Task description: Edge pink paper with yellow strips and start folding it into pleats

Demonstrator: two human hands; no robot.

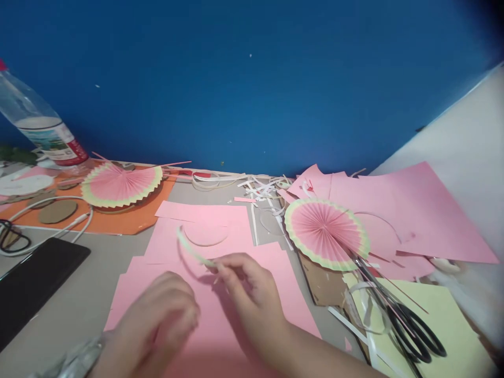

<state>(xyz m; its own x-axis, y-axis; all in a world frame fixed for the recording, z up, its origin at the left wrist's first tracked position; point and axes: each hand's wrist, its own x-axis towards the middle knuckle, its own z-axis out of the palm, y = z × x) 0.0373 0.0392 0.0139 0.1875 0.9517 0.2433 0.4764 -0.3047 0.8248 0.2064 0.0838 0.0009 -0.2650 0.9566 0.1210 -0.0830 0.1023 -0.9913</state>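
My right hand (pixel 250 289) pinches one end of a narrow, pale strip (pixel 192 254) between thumb and fingers, and the strip curves up and to the left. Close by on the left, my left hand (pixel 163 310) is blurred, its fingers curled inward; whether anything is in them does not show. Beneath both hands lie overlapping sheets of pink paper (pixel 275 268). A thin ring (pixel 207 244) rests partly on the pink paper just beyond the strip.
Black-handled scissors (pixel 409 325) and a round pleated pink-and-yellow paper fan (pixel 325 231) lie right. Another fan (pixel 122 184) rests on orange paper (pixel 145 223). A phone (pixel 43 283) and bottle (pixel 51 131) are left. White scraps (pixel 263 189) lie at the back.
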